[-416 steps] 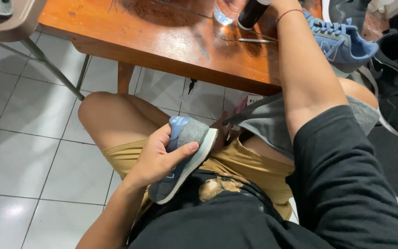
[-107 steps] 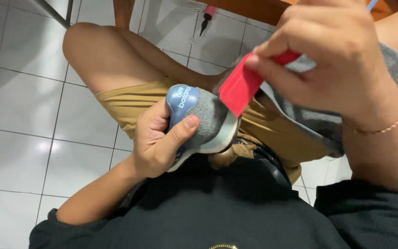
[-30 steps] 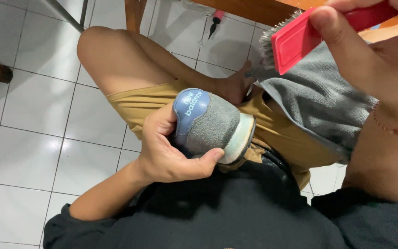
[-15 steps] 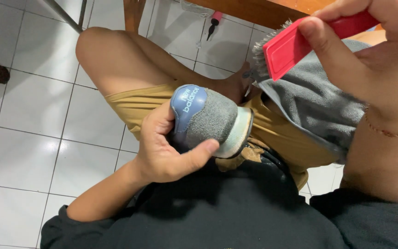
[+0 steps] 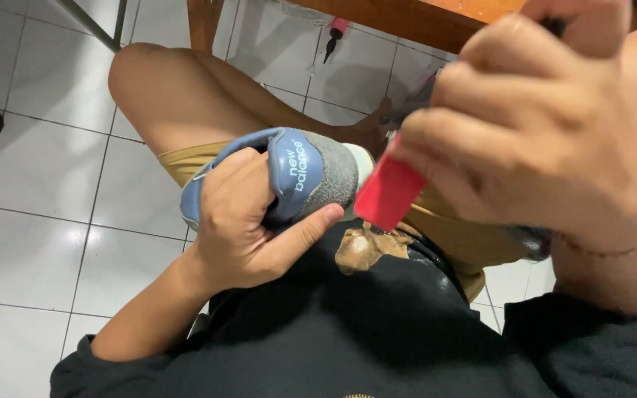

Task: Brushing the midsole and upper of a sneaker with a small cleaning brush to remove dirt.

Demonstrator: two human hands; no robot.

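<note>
One shoe: a blue and grey sneaker [image 5: 300,173] is held over the lap, above the tan shorts [image 5: 186,158], heel end turned toward the camera.
Long axis: it runs roughly from 9 o'clock to 3 o'clock, the grey suede end and pale sole edge pointing to 3.
Left hand [image 5: 241,221]: clamped on the sneaker from 6 o'clock, fingers curled over the blue collar, thumb pressed along the underside.
Right hand [image 5: 525,125]: closed around a red-handled brush [image 5: 388,193], at 3 o'clock of the sneaker and higher, closer to the camera.
Key relation: the brush's red end sits just beside the sneaker's sole edge; whether they touch I cannot tell, and the bristles are hidden.
Nearer hand: the left, already on the shoe.
Around: grey cloth [image 5: 532,239] under the right wrist, wooden table [image 5: 422,18] at 12 o'clock, white tiled floor [image 5: 46,199] at 9.
</note>
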